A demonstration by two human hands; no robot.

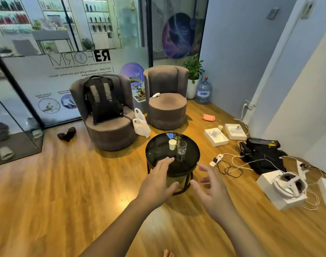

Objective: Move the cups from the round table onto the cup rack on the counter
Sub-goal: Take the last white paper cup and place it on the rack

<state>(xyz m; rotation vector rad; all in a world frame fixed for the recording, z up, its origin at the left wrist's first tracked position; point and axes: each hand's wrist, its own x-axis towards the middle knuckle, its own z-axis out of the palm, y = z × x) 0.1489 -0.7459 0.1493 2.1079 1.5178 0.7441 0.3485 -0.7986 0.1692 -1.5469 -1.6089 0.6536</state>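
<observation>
Small round black table (158, 149) stands on wood floor, in front of two brown chairs. Three cups on its far right part: white paper cup (172, 144), clear glass (182, 147) just right of it, another glass (177, 136) behind. Left hand (157, 182) and right hand (211, 186) reach toward table, fingers spread wide, holding nothing. Black backpack (101, 98) sits on left chair.

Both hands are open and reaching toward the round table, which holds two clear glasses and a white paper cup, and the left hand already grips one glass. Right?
Not quite. In the head view the left hand grips nothing; like the right hand, it is open, short of the glasses and paper cup on the round table. The rest holds.
</observation>
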